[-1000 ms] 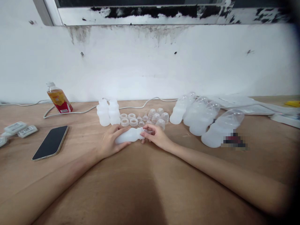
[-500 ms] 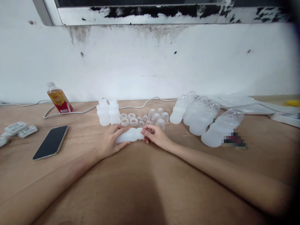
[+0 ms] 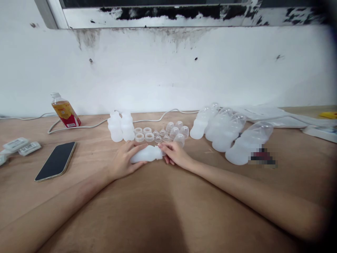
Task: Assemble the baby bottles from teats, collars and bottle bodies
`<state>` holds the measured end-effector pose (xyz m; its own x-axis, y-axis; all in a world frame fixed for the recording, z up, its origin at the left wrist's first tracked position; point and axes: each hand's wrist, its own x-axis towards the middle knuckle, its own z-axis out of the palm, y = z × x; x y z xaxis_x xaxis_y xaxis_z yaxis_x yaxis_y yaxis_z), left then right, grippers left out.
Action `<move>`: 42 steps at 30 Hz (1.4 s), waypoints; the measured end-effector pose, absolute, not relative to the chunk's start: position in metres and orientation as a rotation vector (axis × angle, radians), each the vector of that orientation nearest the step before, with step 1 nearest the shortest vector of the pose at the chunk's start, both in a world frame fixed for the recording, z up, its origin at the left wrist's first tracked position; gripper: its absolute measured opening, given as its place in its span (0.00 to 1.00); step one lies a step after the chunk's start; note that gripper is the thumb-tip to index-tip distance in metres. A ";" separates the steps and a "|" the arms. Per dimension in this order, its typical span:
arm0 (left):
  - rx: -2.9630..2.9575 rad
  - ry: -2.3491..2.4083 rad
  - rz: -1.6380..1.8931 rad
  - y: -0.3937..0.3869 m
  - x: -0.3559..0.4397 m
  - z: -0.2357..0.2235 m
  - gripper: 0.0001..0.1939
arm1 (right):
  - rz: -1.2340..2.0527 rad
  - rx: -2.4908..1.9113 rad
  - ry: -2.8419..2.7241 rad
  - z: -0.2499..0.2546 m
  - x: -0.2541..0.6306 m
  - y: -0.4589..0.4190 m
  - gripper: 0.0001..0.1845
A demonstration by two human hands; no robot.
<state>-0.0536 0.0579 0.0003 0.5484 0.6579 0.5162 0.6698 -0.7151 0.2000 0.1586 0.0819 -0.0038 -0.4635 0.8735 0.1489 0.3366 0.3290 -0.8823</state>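
1. Left hand point(image 3: 124, 160): partly closed, thumb on the near side and fingers on the far side, gripping the body of the white bottle.
2. Right hand point(image 3: 177, 154): fingers bent inward, tips closed on the neck end of the same bottle; whether a separate small part sits between them cannot be told.
3. White bottle point(image 3: 146, 154): 1 piece, contoured, translucent; on its side between the 2 hands, neck to the right, at the middle of the wooden table point(image 3: 147, 211).
4. Upright bottles point(image 3: 116, 128): 2 pieces, white, wavy-sided, side by side behind the left hand.
5. White rings point(image 3: 139, 140): 4 pieces, in 2 rows of 2, just right of item 4.
6. Clear teats point(image 3: 166, 138): 4 visible, beside the rings.
7. Clear domed caps point(image 3: 184, 131): 5 visible, clustered behind the right hand.
8. Capped bottles point(image 3: 238, 153): a group at the right, white bodies under clear domes; overlap prevents an exact count.
9. Phone point(image 3: 55, 161): 1 piece, dark screen up, left of the left hand.
10. Drink bottle point(image 3: 67, 113): 1 piece, red and yellow label, white cap, near the wall.
11. White cable point(image 3: 168, 114): along the table's back.
12. Labelled white packets point(image 3: 15, 144): far left.
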 end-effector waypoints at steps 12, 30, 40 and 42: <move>-2.731 -1.314 -1.056 0.061 -0.053 -0.001 0.24 | 0.850 -0.811 -2.004 -0.002 0.159 0.078 0.21; -2.489 -0.899 -0.862 0.062 -0.058 -0.012 0.24 | 1.639 -1.129 -1.531 0.015 0.146 0.061 0.17; -2.693 -1.152 -0.909 0.061 -0.054 -0.004 0.23 | 0.567 -1.417 -2.201 0.032 0.160 0.069 0.24; -2.699 -1.260 -0.976 0.061 -0.053 -0.003 0.23 | 0.027 -1.497 -2.167 0.038 0.167 0.073 0.22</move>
